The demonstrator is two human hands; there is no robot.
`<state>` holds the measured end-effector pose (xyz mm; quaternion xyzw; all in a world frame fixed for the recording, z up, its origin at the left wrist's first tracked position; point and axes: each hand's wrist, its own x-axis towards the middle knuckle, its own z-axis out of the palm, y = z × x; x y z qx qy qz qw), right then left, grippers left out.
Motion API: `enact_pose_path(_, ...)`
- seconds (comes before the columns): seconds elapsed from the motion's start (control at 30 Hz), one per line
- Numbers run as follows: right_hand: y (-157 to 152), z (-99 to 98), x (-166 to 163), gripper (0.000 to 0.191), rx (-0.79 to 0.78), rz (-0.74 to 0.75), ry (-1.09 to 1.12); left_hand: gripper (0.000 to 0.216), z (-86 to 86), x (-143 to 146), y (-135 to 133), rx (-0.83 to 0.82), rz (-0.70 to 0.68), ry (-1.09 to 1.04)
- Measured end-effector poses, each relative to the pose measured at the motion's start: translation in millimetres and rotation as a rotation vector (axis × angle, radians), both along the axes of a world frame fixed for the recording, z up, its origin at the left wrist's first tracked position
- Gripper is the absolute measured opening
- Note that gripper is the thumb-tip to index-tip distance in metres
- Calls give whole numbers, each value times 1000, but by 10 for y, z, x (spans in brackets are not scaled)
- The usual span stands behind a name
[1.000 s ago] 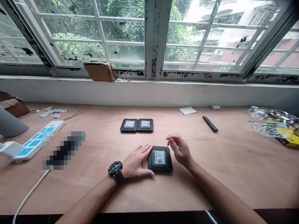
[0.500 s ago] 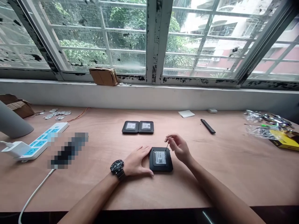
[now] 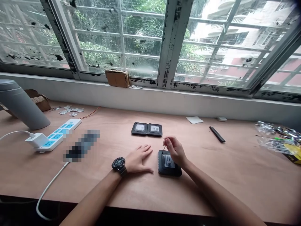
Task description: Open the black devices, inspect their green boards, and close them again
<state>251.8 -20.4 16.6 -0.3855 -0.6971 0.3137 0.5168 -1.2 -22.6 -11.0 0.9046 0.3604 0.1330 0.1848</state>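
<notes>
The right hand [image 3: 176, 152] is pinched closed: thumb and fingertips hold a thin pin [image 3: 164, 149] that angles down and to the left. The pin's lower end reaches the upper-left corner of a black rectangular device [image 3: 169, 163]; contact cannot be confirmed at this resolution. The device lies flat on a plywood bench [image 3: 235, 185] directly below the grip, its white label [image 3: 169, 161] facing up and partly overhung by the hand.

The left hand [image 3: 138, 160] rests palm down on the bench with fingers spread, just left of the device and not touching it. A black wristwatch [image 3: 118, 164] sits on that wrist.

Ahead of the grip lie two similar black devices [image 3: 146, 129], side by side. Further right are a black bar-shaped remote [image 3: 217, 134] and a white pad [image 3: 194, 120]. Far right are clear plastic bags of metal parts [image 3: 275, 138]. Far left of the grip is a blue-and-white power strip [image 3: 56, 135] with a white charger [image 3: 36, 140] plugged in. A pixelated object [image 3: 81, 146] between them cannot be identified.
</notes>
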Motion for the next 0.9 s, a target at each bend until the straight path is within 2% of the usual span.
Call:
enact_pose_path(0.13, -9, -19, -2, 23, -20, -13, -7, 106, 17, -6, -4, -1, -10, 16)
enact_pose_path(0.3, -16, 56, 19, 29, -34, 53, -59, 103, 35, -12, -5, 0, -5, 30)
enact_pose_path(0.47, 7, 100, 36, 43, -259, 207, 172, 102, 48, -7, -4, 6, -6, 50)
enact_pose_path(0.6, 22, 95, 37, 27, -253, 237, 205, 102, 59, -4, -1, -3, 5, 58)
enact_pose_path(0.7, 54, 165, 183, 26, -171, 142, 185, 101, 57, -2, 4, -8, 12, 54)
enact_pose_path(0.8, 108, 254, 541, 28, -25, -110, 138, 98, 57, -3, 5, -14, 18, 35)
enact_pose_path(0.83, 124, 263, 694, 29, 15, -197, 48, 98, 59, -4, 3, -16, 20, 31)
enact_pose_path(0.9, 140, 229, 1004, 30, 55, -255, -305, 98, 63, -6, -2, -17, 28, 31)
